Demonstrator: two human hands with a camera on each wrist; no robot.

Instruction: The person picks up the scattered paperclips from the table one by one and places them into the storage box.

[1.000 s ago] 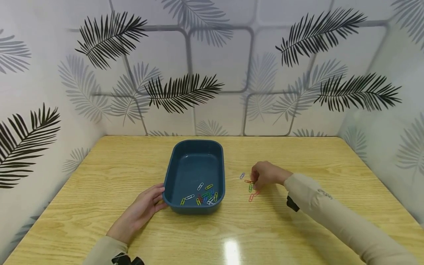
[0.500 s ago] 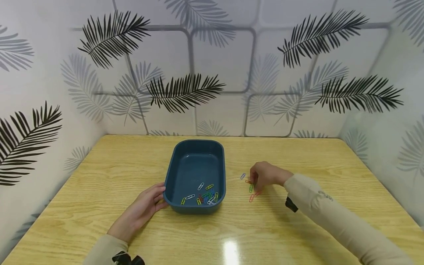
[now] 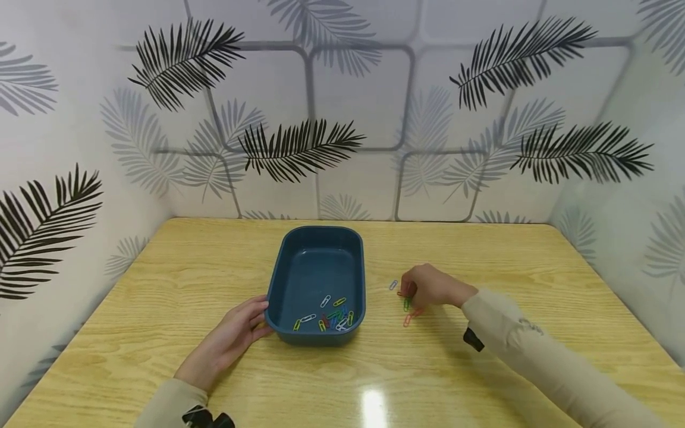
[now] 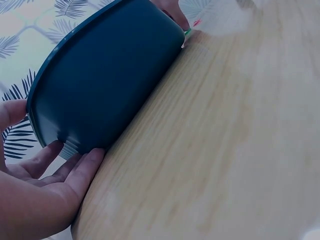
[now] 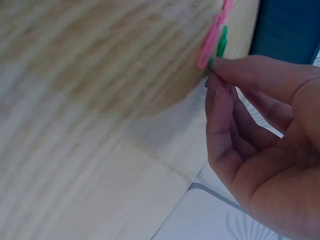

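Note:
My left hand (image 3: 235,333) rests against the left outer side of a dark blue tray (image 3: 321,267). In the left wrist view its relaxed fingers touch the wall of the tray (image 4: 110,75). Right of the tray, my right hand (image 3: 430,285) reaches down to a few paper clips on the table. Its thumb and forefinger pinch one end of a green paper clip (image 5: 222,42), beside a pink paper clip (image 5: 209,45). A blue-violet paper clip (image 3: 393,285) lies left of these fingers. A red one (image 3: 400,293) is mostly covered by the hand.
Several coloured paper clips (image 3: 334,321) lie in the near end of the tray. Both stand on a light wooden table (image 3: 481,249), backed by a leaf-patterned wall (image 3: 353,178). A black wrist strap (image 3: 473,339) shows on the right sleeve.
My right hand has shifted slightly left over the clips, covering more of the red one. My left hand and the tray keep their places; the head view has drifted a little.

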